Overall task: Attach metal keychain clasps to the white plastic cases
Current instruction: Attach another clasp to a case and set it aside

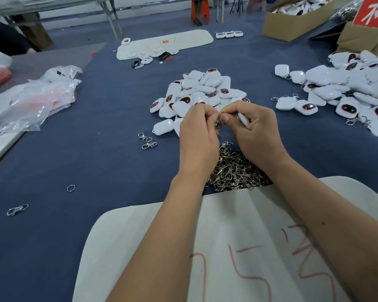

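Pinching a clasp (219, 122), left hand (198, 131) meets right hand (252, 131) gripping a white case (244, 119) above open blue table (96, 162)

Even soft light, wide-angle edge distortion

A blue tabletop (96, 118) carries 2 heaps of white cases (200, 92), a clasp pile (236, 171), white boards (227, 247) and plastic bags (37, 99).

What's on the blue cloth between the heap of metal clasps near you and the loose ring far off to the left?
In the head view, only bare blue cloth lies between the clasp heap and the loose ring. Two stray clasps sit farther up, off that line.
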A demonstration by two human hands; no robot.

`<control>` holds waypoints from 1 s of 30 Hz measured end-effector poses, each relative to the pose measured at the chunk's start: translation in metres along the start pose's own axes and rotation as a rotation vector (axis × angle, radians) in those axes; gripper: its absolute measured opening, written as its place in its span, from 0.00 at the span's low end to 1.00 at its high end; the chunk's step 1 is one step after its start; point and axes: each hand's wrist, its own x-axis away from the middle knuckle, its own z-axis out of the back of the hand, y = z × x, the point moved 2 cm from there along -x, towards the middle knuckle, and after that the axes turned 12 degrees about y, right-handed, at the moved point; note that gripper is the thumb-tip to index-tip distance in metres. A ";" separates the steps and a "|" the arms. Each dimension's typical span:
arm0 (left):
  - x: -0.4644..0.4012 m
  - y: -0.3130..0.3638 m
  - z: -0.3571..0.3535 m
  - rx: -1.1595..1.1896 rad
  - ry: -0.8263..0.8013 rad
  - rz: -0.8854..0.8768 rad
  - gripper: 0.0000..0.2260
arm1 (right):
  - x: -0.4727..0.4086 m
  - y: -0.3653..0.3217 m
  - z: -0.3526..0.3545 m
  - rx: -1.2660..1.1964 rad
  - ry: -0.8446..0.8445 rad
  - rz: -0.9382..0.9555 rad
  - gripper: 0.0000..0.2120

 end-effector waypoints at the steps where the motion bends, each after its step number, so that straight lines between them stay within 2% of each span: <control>1: 0.000 0.000 0.000 0.001 0.003 0.002 0.08 | 0.000 -0.001 0.000 0.012 0.007 0.018 0.05; 6: -0.001 0.001 0.000 0.015 0.015 0.019 0.08 | 0.000 -0.004 0.001 0.010 0.013 0.047 0.05; 12: -0.001 0.004 -0.001 0.045 0.001 0.046 0.07 | -0.001 0.002 0.001 -0.143 -0.023 -0.136 0.05; 30: 0.001 0.003 -0.004 0.108 -0.008 0.050 0.06 | -0.001 0.010 0.001 -0.270 -0.061 -0.239 0.10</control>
